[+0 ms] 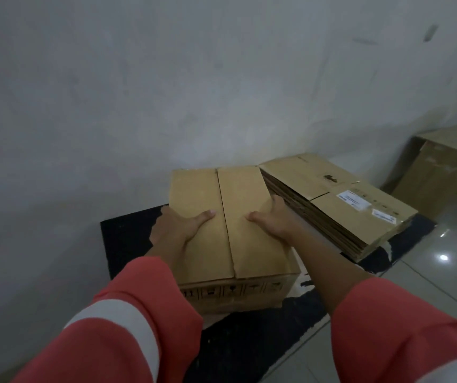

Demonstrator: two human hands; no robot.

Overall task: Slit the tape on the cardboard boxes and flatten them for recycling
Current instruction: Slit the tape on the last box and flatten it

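Our left hand point(174, 230) grips the left edge of the cardboard box point(243, 189), thumb on top. Our right hand point(277, 219) grips its right edge. The box is over the black mat point(127, 244), just beside the flattened stack point(332, 200).

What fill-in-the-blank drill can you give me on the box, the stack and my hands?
The left hand and right hand grip the box, each with its ___ on top. The flattened stack lies to the box's ___. It rests on a ___ mat.
Missing: thumb; right; black.
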